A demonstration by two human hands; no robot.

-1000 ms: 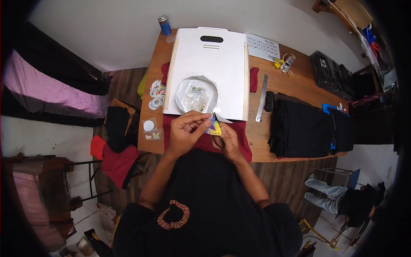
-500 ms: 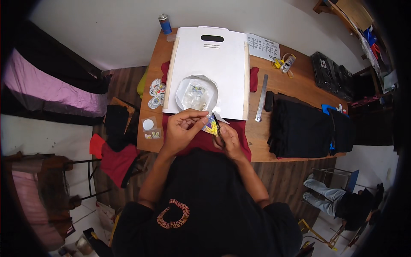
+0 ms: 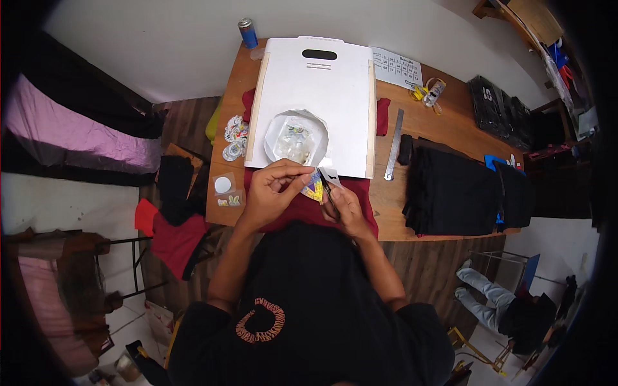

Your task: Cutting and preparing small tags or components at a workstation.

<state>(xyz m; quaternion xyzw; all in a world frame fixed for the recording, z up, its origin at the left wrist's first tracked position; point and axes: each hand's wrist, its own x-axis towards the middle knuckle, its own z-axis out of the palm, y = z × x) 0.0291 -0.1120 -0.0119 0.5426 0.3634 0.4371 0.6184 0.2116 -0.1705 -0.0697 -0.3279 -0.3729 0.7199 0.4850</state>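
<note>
Between thumb and fingers, my left hand (image 3: 267, 194) pinches a small colourful printed cutout (image 3: 313, 191) in yellow, purple and blue. My right hand (image 3: 349, 211) is closed round dark-bladed scissors (image 3: 326, 186), whose blades lie against the cutout's right edge. A pale strip (image 3: 332, 175) of its backing stands off beyond the blades. Just past my hands, a shallow white many-sided tray (image 3: 270, 143) with clear scraps in it rests on a white board (image 3: 347, 109). Maroon cloth (image 3: 290, 220) lies under the board and below my hands.
On the wooden table (image 3: 386, 215), round cutouts (image 3: 233, 151) and small clear packets (image 3: 223, 185) lie left. A metal ruler (image 3: 394, 145) and folded black garments (image 3: 444, 186) are right. A can (image 3: 247, 32) stands at the back left. Another person (image 3: 508, 309) is at lower right.
The pale strip beside the scissors has turned and shows more of its face. My right hand has shifted slightly; my left still pinches the cutout.
</note>
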